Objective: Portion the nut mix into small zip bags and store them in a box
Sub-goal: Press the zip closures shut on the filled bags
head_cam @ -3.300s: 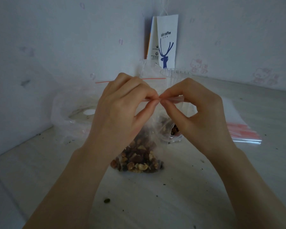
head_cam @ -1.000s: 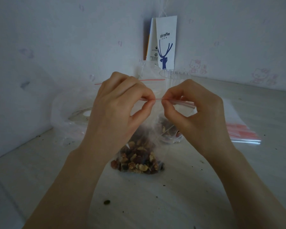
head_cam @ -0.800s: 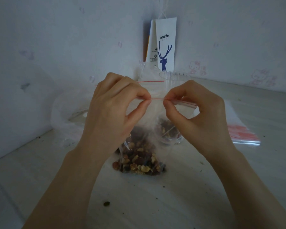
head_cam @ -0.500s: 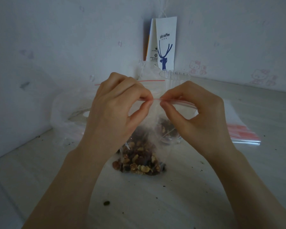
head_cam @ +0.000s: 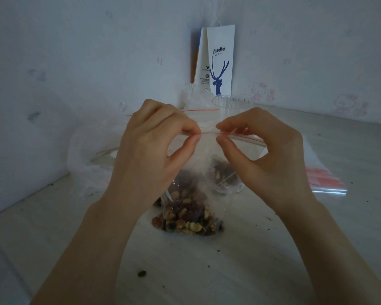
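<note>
Walls [head_cam: 97,51] with pale paper and faint pink cartoon-cat prints meet in a corner at the back, and the light is dim. Below them spreads a whitish, wood-grained tabletop [head_cam: 273,249].

A large crumpled clear plastic bag [head_cam: 86,146] lies at the back left. It seems to cover something round and transparent, though the gloom makes that hard to read. Both forearms reach in from the bottom edge and hide much of the middle of the table.

At the right edge a flat stack of empty clear zip bags with red seal strips [head_cam: 326,179] lies on the tabletop. A white paper bag printed with a blue deer [head_cam: 220,62] stands upright in the corner.

In front of it stands a clear ribbed plastic cup [head_cam: 233,104], its lower half veiled by the right hand and the bag in front.

The small clear zip bag [head_cam: 207,164] is upright at the centre, its bottom on the tabletop, holding brown nut mix [head_cam: 187,216]. The left hand [head_cam: 150,155] and right hand [head_cam: 266,159] each pinch its red top strip between thumb and forefinger, their fingertips slightly apart.

Dark crumbs dot the surface, and a greenish crumb [head_cam: 142,273] lies near the left forearm.
</note>
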